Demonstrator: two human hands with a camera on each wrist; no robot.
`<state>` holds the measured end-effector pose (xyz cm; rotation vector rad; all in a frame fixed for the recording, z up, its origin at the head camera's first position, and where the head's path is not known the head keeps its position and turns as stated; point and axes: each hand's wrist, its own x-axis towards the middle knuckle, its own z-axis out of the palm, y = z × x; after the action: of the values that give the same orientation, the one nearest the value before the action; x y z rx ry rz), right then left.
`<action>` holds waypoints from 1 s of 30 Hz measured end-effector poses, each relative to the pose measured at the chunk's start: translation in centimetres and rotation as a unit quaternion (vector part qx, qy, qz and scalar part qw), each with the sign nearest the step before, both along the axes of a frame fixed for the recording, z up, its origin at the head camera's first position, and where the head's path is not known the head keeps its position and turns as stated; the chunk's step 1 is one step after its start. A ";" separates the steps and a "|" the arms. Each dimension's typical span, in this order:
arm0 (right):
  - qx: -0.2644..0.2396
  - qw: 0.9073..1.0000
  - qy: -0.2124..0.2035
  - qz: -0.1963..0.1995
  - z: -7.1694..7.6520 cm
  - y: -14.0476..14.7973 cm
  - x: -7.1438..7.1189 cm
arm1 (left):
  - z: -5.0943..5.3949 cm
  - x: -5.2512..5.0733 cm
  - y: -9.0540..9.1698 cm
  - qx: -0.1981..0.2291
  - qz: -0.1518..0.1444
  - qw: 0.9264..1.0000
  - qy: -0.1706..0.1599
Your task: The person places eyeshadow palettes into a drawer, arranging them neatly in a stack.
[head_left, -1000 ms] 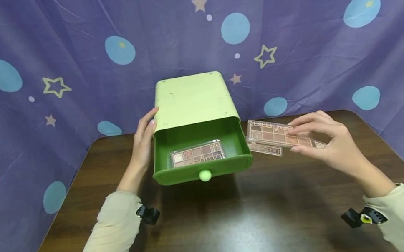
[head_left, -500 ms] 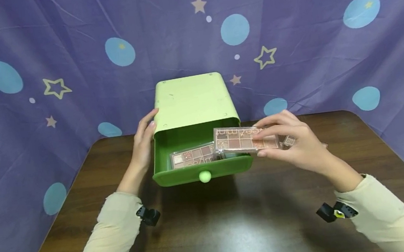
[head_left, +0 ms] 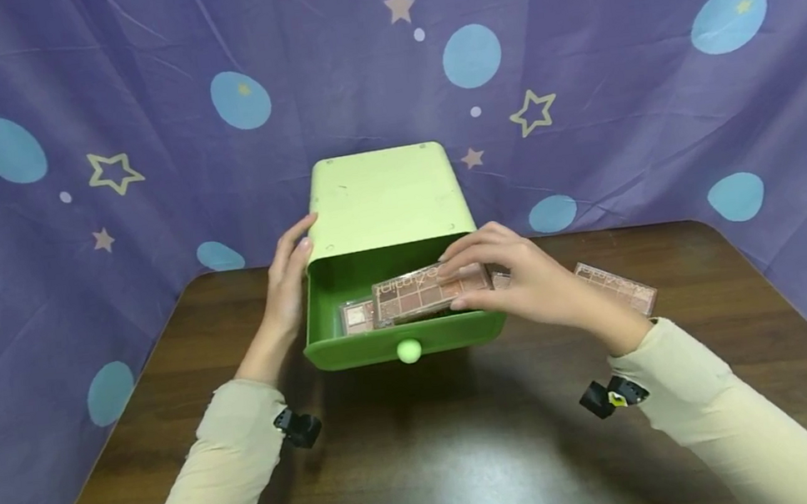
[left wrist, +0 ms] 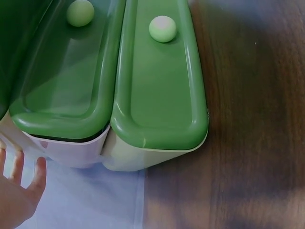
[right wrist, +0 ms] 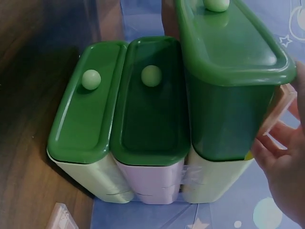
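Note:
My left hand rests its extended fingers against the left side of the light green cabinet. Its fingers spread beside the cabinet in the left wrist view, where the hand is at the lower left. The top drawer is pulled out, with one clear-lidded palette lying in it. My right hand pinches another palette above that one, partly covering it. In the right wrist view, the right hand and the held palette show at the right edge, partly behind the drawer.
One palette lies on the brown table right of the cabinet; a piece of another shows behind my right hand. Below the open drawer are a middle drawer and a bottom drawer, both shut. A purple curtain hangs behind.
My right hand has moved left with its palette, from beside the cabinet to over the open drawer. The left hand and the cabinet have stayed in place.

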<state>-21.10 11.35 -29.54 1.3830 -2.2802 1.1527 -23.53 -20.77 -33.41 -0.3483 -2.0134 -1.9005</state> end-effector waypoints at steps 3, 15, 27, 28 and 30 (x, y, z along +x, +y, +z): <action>0.025 1.000 0.004 0.007 0.3 -0.4 -0.5 | 0.1 0.1 0.1 0.007 -0.002 1.000 -0.002; 0.108 0.994 -0.014 0.012 1.4 -1.3 -1.1 | 0.3 0.1 0.2 0.012 -0.005 1.000 -0.016; 0.172 0.985 -0.025 -0.011 2.2 -2.7 -0.9 | 0.0 0.2 0.2 0.019 -0.003 1.000 -0.021; 0.172 0.985 -0.025 -0.010 2.2 -2.8 -0.9 | 0.0 0.2 0.2 0.019 -0.003 1.000 -0.020; 0.173 0.985 -0.029 -0.006 2.1 -3.0 -1.0 | 0.0 0.2 0.2 0.016 -0.001 1.000 -0.017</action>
<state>-22.08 8.38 -27.39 1.4630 -2.6204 0.8305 -23.29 -20.59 -33.45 -0.3127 -2.0038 -1.9501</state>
